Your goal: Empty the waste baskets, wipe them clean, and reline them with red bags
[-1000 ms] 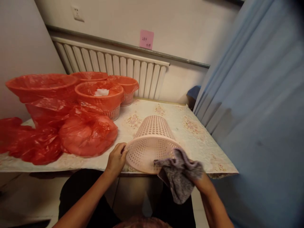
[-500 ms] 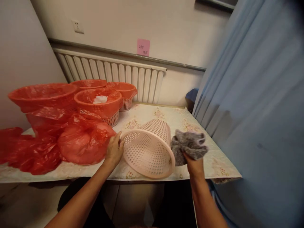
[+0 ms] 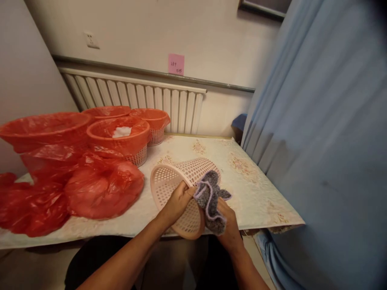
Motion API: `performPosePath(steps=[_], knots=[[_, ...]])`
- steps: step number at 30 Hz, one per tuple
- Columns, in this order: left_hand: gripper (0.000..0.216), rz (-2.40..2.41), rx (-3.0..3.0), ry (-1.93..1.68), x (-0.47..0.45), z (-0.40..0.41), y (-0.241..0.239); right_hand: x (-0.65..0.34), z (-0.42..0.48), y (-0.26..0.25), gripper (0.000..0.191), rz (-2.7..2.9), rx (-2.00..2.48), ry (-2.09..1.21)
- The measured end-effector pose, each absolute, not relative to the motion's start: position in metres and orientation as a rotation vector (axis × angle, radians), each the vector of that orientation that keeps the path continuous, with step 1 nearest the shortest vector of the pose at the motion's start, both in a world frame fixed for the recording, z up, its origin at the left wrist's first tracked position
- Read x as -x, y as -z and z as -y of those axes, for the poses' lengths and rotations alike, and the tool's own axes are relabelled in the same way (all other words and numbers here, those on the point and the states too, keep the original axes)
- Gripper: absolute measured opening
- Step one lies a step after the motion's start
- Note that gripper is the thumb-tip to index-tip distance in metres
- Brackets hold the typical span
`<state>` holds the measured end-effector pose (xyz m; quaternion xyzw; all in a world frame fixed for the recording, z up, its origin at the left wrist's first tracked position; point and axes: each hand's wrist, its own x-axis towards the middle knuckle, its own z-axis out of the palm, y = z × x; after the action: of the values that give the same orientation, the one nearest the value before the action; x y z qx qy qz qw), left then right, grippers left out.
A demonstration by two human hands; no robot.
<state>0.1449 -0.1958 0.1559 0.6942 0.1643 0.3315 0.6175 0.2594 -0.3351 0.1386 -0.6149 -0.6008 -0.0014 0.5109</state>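
A pale pink perforated plastic basket (image 3: 196, 167) lies on its side on the table, its open mouth facing me and to the left. My left hand (image 3: 178, 203) reaches across the mouth and is closed on the upper rim, thumb side up. Bunched against the basket's right outer side is a grey cloth (image 3: 213, 197) with a pale purple edge. My right hand (image 3: 228, 221) is closed around this cloth, its fingers partly hidden behind the folds. The left fingertips touch or nearly touch the cloth; I cannot tell which.
Several baskets lined with red plastic bags (image 3: 117, 139) stand at the left, one with something white inside. Loose red bags (image 3: 102, 189) lie before them. A flowered cloth covers the table (image 3: 248, 169). A blue curtain (image 3: 317, 141) hangs at the right, a radiator (image 3: 178, 108) behind.
My left hand has moved right, from the basket's left rim to its upper right rim. The right hand has brought the cloth left against the basket, which has turned slightly.
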Motion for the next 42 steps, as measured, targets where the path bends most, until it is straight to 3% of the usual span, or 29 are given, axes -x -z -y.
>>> performPosePath(steps=[6, 15, 25, 33, 42], knots=[[0.044, -0.566, -1.328, -0.791, -0.151, 0.198, -0.171, -0.232, 0.332, -0.136, 0.011, 1.634, 1.394, -0.041], [0.052, -0.512, -1.322, -0.730, -0.129, 0.191, -0.161, -0.235, 0.318, -0.146, 0.014, 1.295, 1.375, 0.299], [0.038, -0.493, -1.609, -0.754, -0.108, 0.175, -0.147, -0.232, 0.275, -0.119, 0.032, 1.597, 1.467, 0.520], [0.049, -0.593, -1.680, -0.600, -0.092, 0.171, -0.143, -0.275, 0.258, -0.112, 0.028, 1.508, 1.563, 0.494], [0.043, -0.607, -1.712, -0.565, -0.086, 0.168, -0.138, -0.361, 0.261, -0.109, 0.023, 1.136, 1.743, 0.401]])
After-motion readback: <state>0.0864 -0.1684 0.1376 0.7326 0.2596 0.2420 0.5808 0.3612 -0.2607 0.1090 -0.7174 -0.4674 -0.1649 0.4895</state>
